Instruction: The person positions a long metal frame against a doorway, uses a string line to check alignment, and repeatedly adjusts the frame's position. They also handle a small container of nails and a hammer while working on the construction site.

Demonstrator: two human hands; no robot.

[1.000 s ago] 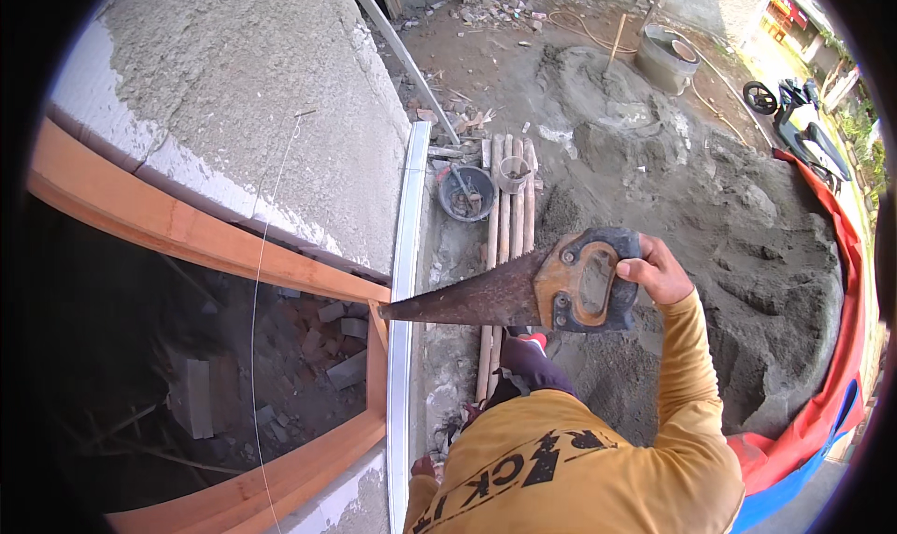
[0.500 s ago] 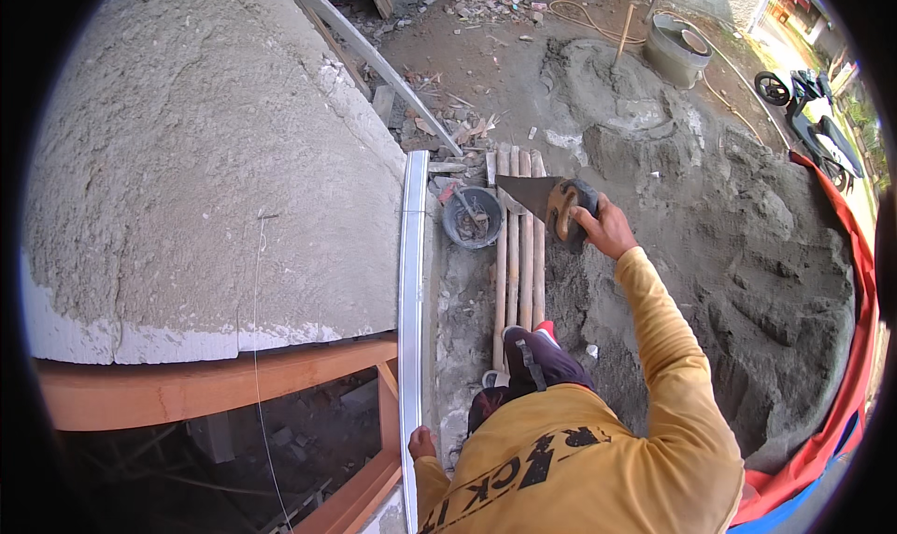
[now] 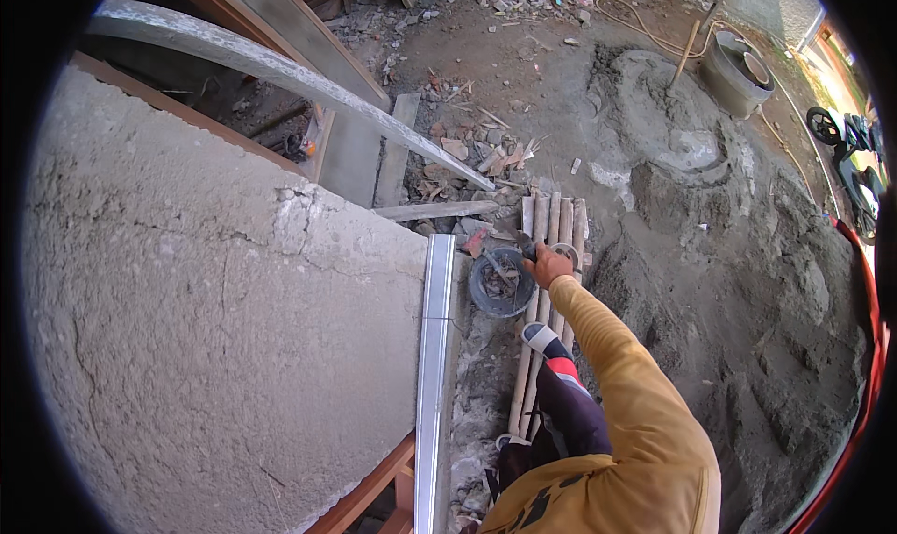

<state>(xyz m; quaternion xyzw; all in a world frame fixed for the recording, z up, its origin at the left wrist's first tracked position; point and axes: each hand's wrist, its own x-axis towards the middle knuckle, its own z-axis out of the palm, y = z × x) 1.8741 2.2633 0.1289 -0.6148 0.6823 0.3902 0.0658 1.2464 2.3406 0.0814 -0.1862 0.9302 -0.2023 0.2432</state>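
My right hand (image 3: pixel 549 265) reaches down beside a dark bucket (image 3: pixel 478 298), its fingers curled round a dark object (image 3: pixel 526 245) that they mostly cover. Whether that is the handsaw seen earlier cannot be made out. A pale, rounded thing (image 3: pixel 566 253) shows just past the knuckles, its kind unclear. Inside the bucket are grey mortar and a trowel-like tool (image 3: pixel 506 270); a red piece (image 3: pixel 476 243) stands at its rim. Several round wooden poles (image 3: pixel 523 384) lie side by side under my hand and foot. My left hand is out of the picture.
A rough plastered wall (image 3: pixel 234 328) fills the left, edged by a long straight metal bar (image 3: pixel 434 375). A pale beam (image 3: pixel 299 81) slants across the far left. Grey sand or mortar (image 3: pixel 747 300) spreads at right, with a round tub (image 3: pixel 738 90), a hose (image 3: pixel 645 29) and a motorcycle (image 3: pixel 855 160) beyond.
My right hand has swung down and left to the bucket's edge; the handsaw it held no longer shows clearly. My left hand has gone out of view. The view has shifted.
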